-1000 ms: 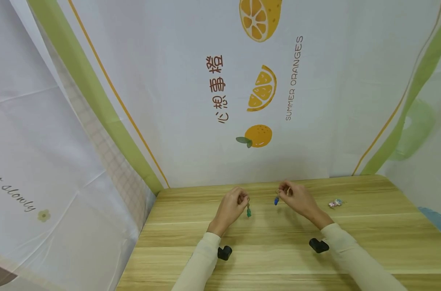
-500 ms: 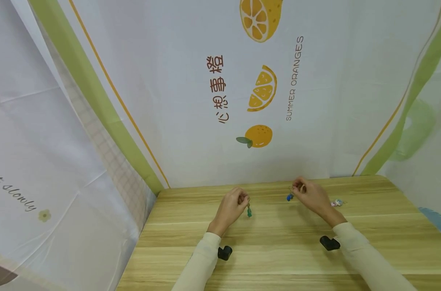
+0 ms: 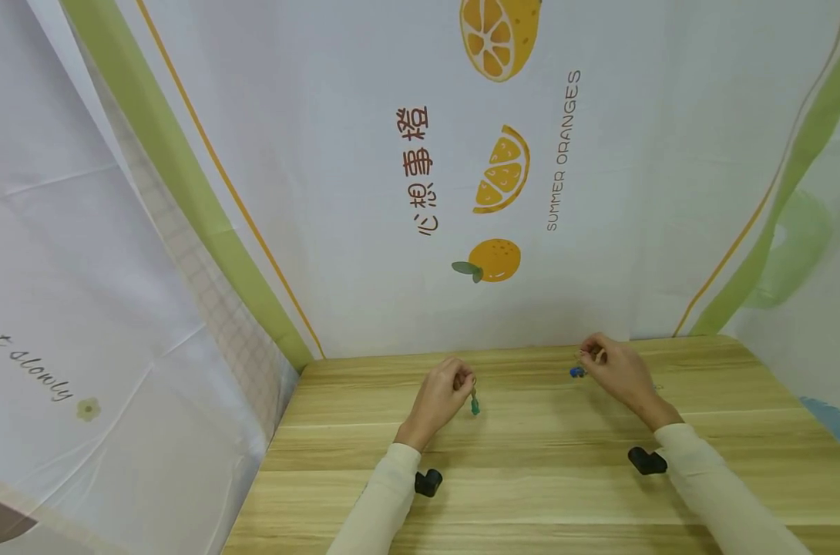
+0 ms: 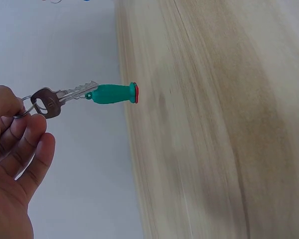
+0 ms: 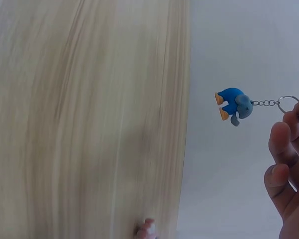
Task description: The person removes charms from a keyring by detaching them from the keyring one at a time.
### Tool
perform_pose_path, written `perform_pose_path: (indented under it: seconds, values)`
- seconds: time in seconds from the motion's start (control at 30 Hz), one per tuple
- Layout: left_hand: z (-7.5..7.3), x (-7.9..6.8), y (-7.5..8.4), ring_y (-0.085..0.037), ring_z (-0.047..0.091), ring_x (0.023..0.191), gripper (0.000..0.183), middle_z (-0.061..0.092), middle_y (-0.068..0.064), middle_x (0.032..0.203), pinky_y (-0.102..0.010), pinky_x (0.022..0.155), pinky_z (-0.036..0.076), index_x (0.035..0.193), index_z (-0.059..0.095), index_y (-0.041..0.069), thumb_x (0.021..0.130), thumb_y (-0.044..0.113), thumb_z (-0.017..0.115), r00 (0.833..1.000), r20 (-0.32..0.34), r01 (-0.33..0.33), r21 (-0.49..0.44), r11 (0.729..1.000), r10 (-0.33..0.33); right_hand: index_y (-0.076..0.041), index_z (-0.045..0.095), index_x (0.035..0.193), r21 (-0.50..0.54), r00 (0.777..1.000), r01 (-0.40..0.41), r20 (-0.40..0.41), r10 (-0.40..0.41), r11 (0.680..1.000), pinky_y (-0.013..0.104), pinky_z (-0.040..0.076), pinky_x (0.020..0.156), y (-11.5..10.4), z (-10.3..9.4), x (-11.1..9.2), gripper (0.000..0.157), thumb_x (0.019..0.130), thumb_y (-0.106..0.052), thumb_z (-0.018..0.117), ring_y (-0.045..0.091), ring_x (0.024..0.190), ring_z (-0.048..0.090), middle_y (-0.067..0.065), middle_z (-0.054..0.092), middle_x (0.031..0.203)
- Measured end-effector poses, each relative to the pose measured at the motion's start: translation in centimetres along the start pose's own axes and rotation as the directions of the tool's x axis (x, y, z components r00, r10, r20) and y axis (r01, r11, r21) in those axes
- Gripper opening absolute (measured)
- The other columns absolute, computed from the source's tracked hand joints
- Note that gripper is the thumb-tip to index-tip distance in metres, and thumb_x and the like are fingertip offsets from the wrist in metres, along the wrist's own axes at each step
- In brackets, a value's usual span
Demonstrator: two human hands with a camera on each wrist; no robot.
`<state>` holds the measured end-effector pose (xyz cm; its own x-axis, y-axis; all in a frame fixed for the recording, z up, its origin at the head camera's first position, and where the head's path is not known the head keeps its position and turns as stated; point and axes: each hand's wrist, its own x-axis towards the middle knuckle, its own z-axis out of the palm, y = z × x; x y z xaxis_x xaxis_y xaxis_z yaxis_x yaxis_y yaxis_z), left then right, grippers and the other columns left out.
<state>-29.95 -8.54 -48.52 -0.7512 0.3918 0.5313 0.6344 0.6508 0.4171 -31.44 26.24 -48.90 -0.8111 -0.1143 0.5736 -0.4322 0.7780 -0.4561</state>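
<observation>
Desk (image 3: 531,478): pale grained wood; spread beneath both hands.
Left hand (image 3: 442,397): held over the desk, left of the right hand and well apart from it; clamped at the fingertips on a key ring (image 4: 21,116), with the other fingers curled in.
Right hand (image 3: 617,378): held nearer the desk's back edge; clamped at the fingertips on a chain ring (image 5: 289,96).
Green charm (image 4: 109,93): hangs below the left hand, red end away from the fingers; probably light, stiff and smooth; likely to swing, so best held by the ring, or round the body for steadiness.
Blue elephant charm (image 5: 232,100): hangs below the right hand on a short chain (image 5: 265,103); probably light and firm, likely to twist; best held by the ring, sparing the links.
Key (image 4: 50,102): hangs between key ring and green charm; presumably rigid metal; easiest gripped by its broad head.
Pinkish thing (image 5: 147,230): cut off at the right wrist view's lower edge; too partial to name.
</observation>
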Motion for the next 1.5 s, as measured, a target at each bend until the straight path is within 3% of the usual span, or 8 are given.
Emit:
perform_pose_path:
  seconds: [0.73, 0.97, 1.07, 1.3, 1.5]
  values:
    - [-0.3, -0.2, -0.1, -0.002, 0.057, 0.074, 0.008, 0.063, 0.005, 0.089, -0.011, 0.065, 0.049, 0.1, 0.067, 0.013, 0.098, 0.016, 0.06, 1.0, 0.008, 0.007, -0.006, 1.0, -0.007, -0.012, 0.065, 0.096, -0.055, 0.984, -0.152, 0.081, 0.156, 0.987, 0.025, 0.043, 0.054, 3.0, -2.1, -0.6, 0.015, 0.095, -0.026, 0.061, 0.009, 0.066, 0.059, 0.004, 0.068, 0.083]
    - [-0.3, -0.2, -0.2, -0.002, 0.056, 0.074, 0.008, 0.063, 0.005, 0.088, -0.012, 0.065, 0.049, 0.099, 0.066, 0.013, 0.098, 0.015, 0.059, 1.0, 0.011, 0.012, 0.001, 1.0, -0.012, -0.01, 0.06, 0.104, -0.013, 0.952, -0.259, 0.165, 0.258, 0.966, 0.029, 0.045, 0.043, 3.8, -2.5, -1.0, 0.027, 0.099, -0.035, 0.053, 0.019, 0.047, 0.061, 0.015, 0.068, 0.095]
    - [-0.4, -0.2, -0.3, -0.002, 0.056, 0.073, 0.008, 0.063, 0.005, 0.088, -0.012, 0.064, 0.048, 0.099, 0.066, 0.013, 0.098, 0.015, 0.059, 1.0, 0.012, 0.009, 0.005, 1.0, -0.009, -0.009, 0.06, 0.104, -0.033, 0.943, -0.278, 0.181, 0.279, 0.96, 0.03, 0.045, 0.046, 4.2, -2.6, -1.2, 0.028, 0.099, -0.036, 0.053, 0.019, 0.048, 0.063, 0.016, 0.068, 0.097]
    - [-0.4, -0.3, -0.2, -0.002, 0.055, 0.073, 0.008, 0.063, 0.005, 0.088, -0.012, 0.063, 0.048, 0.099, 0.066, 0.013, 0.098, 0.015, 0.059, 1.0, 0.008, 0.003, -0.003, 1.0, -0.003, -0.01, 0.062, 0.098, -0.088, 0.949, -0.271, 0.144, 0.282, 0.958, 0.028, 0.042, 0.051, 5.3, -2.5, -1.4, 0.023, 0.097, -0.033, 0.057, 0.01, 0.051, 0.058, 0.014, 0.07, 0.094]
    - [-0.4, -0.3, -0.3, -0.001, 0.054, 0.073, 0.008, 0.062, 0.006, 0.088, -0.012, 0.064, 0.048, 0.1, 0.066, 0.014, 0.099, 0.016, 0.059, 1.0, 0.011, 0.011, -0.002, 1.0, -0.011, -0.01, 0.062, 0.099, -0.1, 0.929, -0.318, 0.166, 0.331, 0.943, 0.028, 0.041, 0.051, 5.8, -2.7, -1.7, 0.026, 0.097, -0.035, 0.056, 0.01, 0.057, 0.059, 0.015, 0.069, 0.096]
